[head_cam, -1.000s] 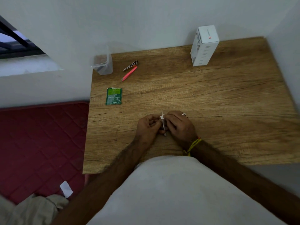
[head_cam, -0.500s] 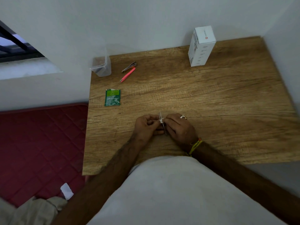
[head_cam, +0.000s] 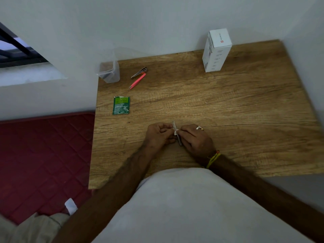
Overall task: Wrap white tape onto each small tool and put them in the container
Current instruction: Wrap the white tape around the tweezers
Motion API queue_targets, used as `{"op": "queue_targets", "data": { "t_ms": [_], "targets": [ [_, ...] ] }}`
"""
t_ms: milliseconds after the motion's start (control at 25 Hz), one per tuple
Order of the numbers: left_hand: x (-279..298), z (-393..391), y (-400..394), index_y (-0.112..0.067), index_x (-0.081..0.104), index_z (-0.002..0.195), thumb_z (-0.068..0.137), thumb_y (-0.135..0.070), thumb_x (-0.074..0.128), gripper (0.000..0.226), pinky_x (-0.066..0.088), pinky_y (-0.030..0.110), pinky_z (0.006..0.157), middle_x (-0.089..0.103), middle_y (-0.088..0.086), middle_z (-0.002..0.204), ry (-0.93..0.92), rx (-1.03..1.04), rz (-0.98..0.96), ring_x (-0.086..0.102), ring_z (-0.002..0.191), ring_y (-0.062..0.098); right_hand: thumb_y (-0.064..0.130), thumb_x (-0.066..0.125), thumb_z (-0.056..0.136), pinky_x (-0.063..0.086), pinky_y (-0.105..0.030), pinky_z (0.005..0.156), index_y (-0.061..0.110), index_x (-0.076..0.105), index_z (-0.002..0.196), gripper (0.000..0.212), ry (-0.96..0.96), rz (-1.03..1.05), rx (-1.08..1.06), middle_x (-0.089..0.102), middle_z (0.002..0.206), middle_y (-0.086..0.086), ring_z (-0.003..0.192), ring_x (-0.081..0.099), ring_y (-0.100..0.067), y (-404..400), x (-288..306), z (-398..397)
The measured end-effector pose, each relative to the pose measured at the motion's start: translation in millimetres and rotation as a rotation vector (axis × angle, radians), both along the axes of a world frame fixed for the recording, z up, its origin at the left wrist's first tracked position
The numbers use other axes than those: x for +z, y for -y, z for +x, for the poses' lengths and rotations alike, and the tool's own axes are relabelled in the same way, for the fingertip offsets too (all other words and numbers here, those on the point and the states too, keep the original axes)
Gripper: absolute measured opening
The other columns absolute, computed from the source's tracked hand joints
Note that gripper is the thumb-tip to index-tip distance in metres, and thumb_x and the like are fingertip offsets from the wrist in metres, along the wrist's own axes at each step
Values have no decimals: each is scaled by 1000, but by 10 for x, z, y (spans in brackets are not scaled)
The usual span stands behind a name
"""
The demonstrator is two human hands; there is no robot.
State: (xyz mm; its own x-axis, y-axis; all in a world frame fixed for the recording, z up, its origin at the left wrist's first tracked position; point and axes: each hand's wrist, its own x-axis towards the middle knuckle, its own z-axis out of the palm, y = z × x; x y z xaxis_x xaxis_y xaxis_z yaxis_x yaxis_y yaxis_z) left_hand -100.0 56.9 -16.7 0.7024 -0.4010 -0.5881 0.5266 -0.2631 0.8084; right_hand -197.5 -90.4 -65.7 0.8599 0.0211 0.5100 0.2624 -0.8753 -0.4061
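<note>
A thin metal tool (head_cam: 174, 125) stands nearly upright between my hands above the near middle of the wooden table (head_cam: 228, 106). A bit of white tape (head_cam: 175, 132) clings around its middle. My left hand (head_cam: 158, 135) pinches the tape and tool from the left. My right hand (head_cam: 195, 139) pinches the tool from the right and hides its lower part. A metal nail clipper (head_cam: 139, 72) and pink tweezers (head_cam: 137, 81) lie at the far left. The clear plastic container (head_cam: 109, 72) stands in the far left corner.
A green sachet (head_cam: 121, 105) lies on the left of the table. A white box (head_cam: 216, 50) stands upright at the far right against the wall. A red mattress (head_cam: 40, 151) lies on the floor to the left of the table.
The tool has tilted slightly and my fingers have shifted along it at the tape. The hands stay in the same place on the table.
</note>
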Motion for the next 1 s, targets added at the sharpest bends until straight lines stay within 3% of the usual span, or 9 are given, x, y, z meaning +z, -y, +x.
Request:
{"op": "queue_targets", "data": {
  "t_ms": [400, 1000],
  "targets": [
    [-3, 34, 8, 8, 68, 104, 89, 2, 68, 17, 62, 28, 62, 76, 17, 87, -41, 30, -6, 74, 71, 21, 3, 69, 88, 54, -41, 76, -3, 72, 105, 18, -18, -45, 38, 70, 103, -17, 88, 65, -31, -5, 68, -43],
    [41, 5, 36, 9, 66, 105, 91, 1, 66, 16, 62, 28, 61, 76, 20, 89, -14, 28, 22, 75, 71, 24, 10, 59, 92, 47, -38, 78, 0, 74, 100, 19, -6, -104, 44, 72, 102, -15, 83, 68, -31, -7, 154, -102]
  ]
}}
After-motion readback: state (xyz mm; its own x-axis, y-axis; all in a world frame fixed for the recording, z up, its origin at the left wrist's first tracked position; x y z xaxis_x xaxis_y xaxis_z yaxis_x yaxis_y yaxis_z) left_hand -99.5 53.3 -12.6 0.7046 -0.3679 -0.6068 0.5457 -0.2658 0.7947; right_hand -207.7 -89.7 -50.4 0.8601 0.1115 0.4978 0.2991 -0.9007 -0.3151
